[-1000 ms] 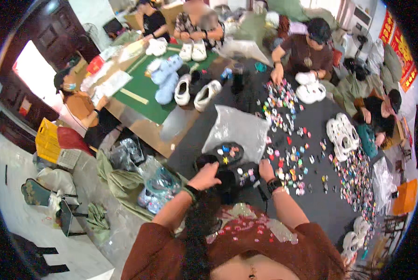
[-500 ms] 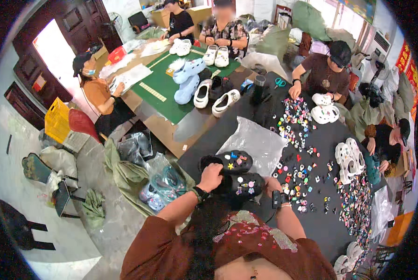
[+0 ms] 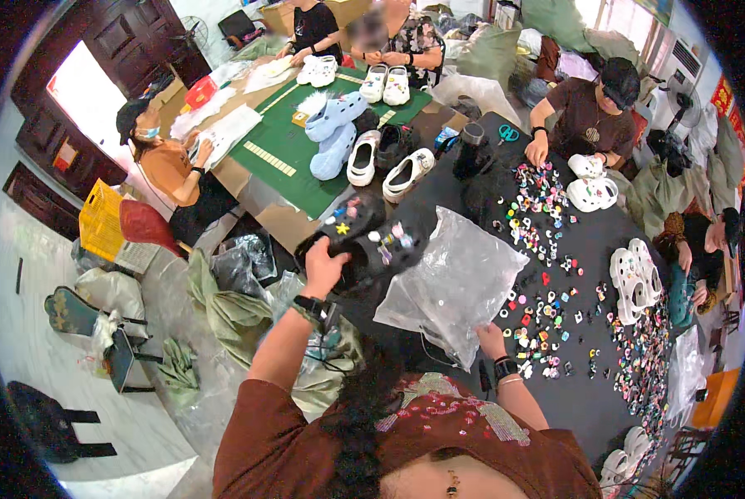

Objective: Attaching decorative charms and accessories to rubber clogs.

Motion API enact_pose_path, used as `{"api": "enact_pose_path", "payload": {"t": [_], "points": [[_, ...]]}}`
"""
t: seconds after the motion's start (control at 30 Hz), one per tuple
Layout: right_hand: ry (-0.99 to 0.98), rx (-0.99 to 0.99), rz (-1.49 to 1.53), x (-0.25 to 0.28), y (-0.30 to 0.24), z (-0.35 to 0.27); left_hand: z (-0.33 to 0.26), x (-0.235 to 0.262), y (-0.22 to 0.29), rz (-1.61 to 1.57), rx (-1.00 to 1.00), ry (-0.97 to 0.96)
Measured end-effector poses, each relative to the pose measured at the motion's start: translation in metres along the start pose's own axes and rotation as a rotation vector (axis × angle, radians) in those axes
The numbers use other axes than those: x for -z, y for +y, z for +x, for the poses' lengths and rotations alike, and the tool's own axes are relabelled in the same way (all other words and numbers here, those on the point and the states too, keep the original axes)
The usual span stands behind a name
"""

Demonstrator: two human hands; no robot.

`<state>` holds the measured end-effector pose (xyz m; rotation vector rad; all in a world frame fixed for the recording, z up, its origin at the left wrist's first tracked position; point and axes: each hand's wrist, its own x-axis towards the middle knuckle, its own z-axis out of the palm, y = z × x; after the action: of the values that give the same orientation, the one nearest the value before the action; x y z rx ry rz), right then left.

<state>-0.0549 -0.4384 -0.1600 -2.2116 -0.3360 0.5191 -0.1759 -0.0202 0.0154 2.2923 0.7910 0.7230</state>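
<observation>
My left hand grips a pair of black clogs by the heel end, above the table's left edge. Colourful charms dot their uppers, a yellow star-shaped one among them; the shoes are slightly blurred. A clear plastic bag lies crumpled and flat to the right of the clogs. At its lower right edge my right hand is closed, with the bag's edge pinched in the fingers. Loose charms are scattered on the black tabletop just right of that hand.
White clogs and a dense heap of charms occupy the right side. Across the table a person handles charms beside white clogs. Blue clogs stand on a green mat. Plastic-bagged shoes lie at the left edge.
The black clogs moved left and away from me in my left hand. My right hand let go of them and now holds the plastic bag's edge; the bag has shifted nearer.
</observation>
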Motion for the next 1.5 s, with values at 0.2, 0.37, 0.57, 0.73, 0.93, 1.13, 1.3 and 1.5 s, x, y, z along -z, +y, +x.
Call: {"api": "enact_pose_path", "payload": {"t": [0.2, 0.37, 0.57, 0.73, 0.93, 1.13, 1.3, 1.5], "points": [[0.084, 0.129, -0.085, -0.001, -0.021, -0.006, 0.106, -0.021, -0.033, -0.033, 0.142, 0.076], [0.089, -0.042, -0.105, -0.005, -0.005, -0.005, 0.199, -0.06, -0.018, -0.051, 0.15, 0.102], [0.041, -0.026, -0.309, -0.003, -0.026, -0.009, 0.296, -0.115, -0.01, -0.081, 0.105, 0.244], [0.021, -0.198, -0.25, -0.008, -0.02, -0.01, 0.348, -0.158, -0.012, -0.024, 0.127, 0.204], [0.111, -0.265, -0.157, -0.009, -0.019, -0.012, 0.352, -0.221, -0.057, 0.209, 0.37, 0.004], [0.085, -0.346, -0.249, -0.012, -0.02, -0.014, 0.331, -0.233, -0.065, 0.05, 0.285, -0.096], [0.097, -0.116, -0.212, -0.012, -0.009, -0.009, 0.298, -0.211, -0.054, -0.004, 0.085, 0.027], [0.054, -0.165, -0.123, 0.0, -0.036, -0.013, 0.152, -0.157, -0.01, -0.216, -0.105, -0.118]]}}
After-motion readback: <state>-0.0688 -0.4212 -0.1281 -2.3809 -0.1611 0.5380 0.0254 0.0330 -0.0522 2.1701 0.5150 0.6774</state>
